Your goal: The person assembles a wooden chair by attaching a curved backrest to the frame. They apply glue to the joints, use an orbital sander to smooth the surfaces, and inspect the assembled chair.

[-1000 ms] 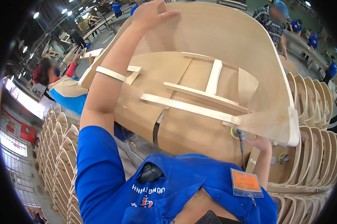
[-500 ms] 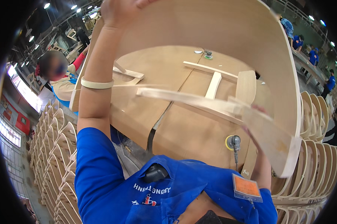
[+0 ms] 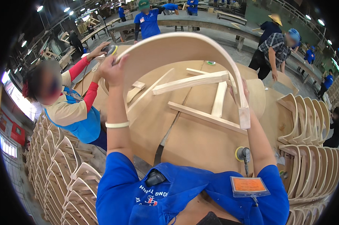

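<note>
I hold a pale, curved wooden chair frame [image 3: 180,47] up over the table, its bent band arching away from me. Around its left end the fingers of my left hand [image 3: 114,70] are closed. My right hand [image 3: 245,92] grips the right end and is partly hidden behind the wood. A straight wooden crossbar [image 3: 192,83] spans the inside of the arch. Beneath it, a wooden frame piece of joined bars [image 3: 207,117] lies on the brown-covered table [image 3: 199,146].
An orbital sander with a yellow pad [image 3: 242,154] lies at the table's near right. At left, a co-worker [image 3: 73,101] holds another sander [image 3: 110,50]. Stacked curved chair frames stand at left [image 3: 60,165] and right [image 3: 308,161]. Another person [image 3: 278,50] bends over the far right side.
The chair frame has come down and away from me, and turned so its arch stands beyond my hands. My left hand has lowered; my right hand has risen along its end.
</note>
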{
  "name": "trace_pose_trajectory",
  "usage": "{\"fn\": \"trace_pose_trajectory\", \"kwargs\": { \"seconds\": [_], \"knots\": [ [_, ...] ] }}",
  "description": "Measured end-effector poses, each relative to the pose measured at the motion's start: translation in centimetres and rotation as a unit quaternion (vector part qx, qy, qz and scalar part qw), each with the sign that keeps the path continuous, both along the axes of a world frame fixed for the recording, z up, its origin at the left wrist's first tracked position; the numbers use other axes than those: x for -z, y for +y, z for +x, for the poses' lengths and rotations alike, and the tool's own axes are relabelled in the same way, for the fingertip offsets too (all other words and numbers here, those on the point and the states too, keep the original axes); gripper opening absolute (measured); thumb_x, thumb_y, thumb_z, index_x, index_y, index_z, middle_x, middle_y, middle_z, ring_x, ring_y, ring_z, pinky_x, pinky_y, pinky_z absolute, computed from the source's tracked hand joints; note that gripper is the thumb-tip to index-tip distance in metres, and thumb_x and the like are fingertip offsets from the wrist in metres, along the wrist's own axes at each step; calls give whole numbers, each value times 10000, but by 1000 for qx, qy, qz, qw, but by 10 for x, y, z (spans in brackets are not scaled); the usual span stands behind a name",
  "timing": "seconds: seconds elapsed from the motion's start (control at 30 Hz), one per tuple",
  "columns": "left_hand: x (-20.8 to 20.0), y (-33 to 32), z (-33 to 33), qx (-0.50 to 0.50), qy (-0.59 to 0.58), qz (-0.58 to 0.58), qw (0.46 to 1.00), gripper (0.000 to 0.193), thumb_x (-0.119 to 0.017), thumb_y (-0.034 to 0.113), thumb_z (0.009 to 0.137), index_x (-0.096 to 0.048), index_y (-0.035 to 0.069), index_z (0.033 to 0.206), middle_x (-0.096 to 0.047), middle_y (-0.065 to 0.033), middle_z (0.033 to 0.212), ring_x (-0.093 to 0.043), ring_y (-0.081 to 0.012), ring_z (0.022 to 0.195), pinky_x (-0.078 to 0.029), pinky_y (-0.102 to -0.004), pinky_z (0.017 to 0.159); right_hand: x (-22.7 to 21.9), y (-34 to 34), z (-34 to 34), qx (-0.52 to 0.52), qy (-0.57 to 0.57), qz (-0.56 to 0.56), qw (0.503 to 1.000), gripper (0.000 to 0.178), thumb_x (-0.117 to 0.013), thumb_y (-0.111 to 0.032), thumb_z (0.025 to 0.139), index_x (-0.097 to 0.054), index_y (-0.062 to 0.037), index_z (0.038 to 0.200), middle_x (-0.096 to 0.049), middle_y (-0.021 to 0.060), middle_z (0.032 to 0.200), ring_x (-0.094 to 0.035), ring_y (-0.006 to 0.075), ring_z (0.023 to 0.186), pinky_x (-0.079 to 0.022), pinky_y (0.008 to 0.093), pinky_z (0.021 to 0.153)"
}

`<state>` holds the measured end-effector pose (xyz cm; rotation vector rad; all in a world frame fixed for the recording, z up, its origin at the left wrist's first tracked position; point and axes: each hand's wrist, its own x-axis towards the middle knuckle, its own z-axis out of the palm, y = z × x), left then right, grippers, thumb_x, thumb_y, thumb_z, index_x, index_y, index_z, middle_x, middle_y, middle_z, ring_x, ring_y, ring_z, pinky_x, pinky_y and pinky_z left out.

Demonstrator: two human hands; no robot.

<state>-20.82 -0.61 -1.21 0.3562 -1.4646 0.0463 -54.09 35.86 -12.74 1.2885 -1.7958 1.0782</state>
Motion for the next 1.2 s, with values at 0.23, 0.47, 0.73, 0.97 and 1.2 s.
{"fn": "trace_pose_trajectory", "kwargs": {
  "seconds": [0.23,0.47,0.73,0.97,1.2],
  "knots": [
    [137,-68,21,33,29,172,984,602,-755,525,727,-425,40,591,-344,-31,544,-333,-142,518,-306,-307,476,-1,-99,-9,-64,57,69,994,489,-639,-50,771,-553,-68,1253,-568,156,1189,-610,321,1026,-515,370,832],
    [212,-56,73,120,52,259,957,573,-654,565,814,-543,4,783,-482,19,666,-444,-97,623,-369,-254,553,-38,-159,20,-120,64,127,983,485,-654,-76,738,-593,-91,1219,-565,163,1177,-584,335,1035,-486,383,885],
    [304,-49,169,143,3,454,879,375,-684,278,868,-602,-51,1028,-644,-84,990,-594,-133,868,-464,-271,758,-47,-253,97,-225,147,211,940,565,-598,-48,761,-532,-232,1291,-509,122,1261,-473,374,1172,-461,422,946],
    [345,-41,222,131,-19,546,827,308,-621,-29,791,-561,-61,1092,-625,-131,1059,-616,-184,943,-475,-300,834,-32,-321,144,-302,205,258,894,568,-536,-33,802,-490,-287,1308,-470,73,1320,-430,330,1240,-483,411,904],
    [288,-55,180,60,24,470,880,338,-616,-79,770,-557,-59,1102,-619,-118,1064,-607,-186,956,-492,-300,826,-21,-380,128,-333,242,280,867,565,-544,-62,814,-468,-302,1319,-474,43,1307,-431,294,1242,-495,391,876]
  ]
}}
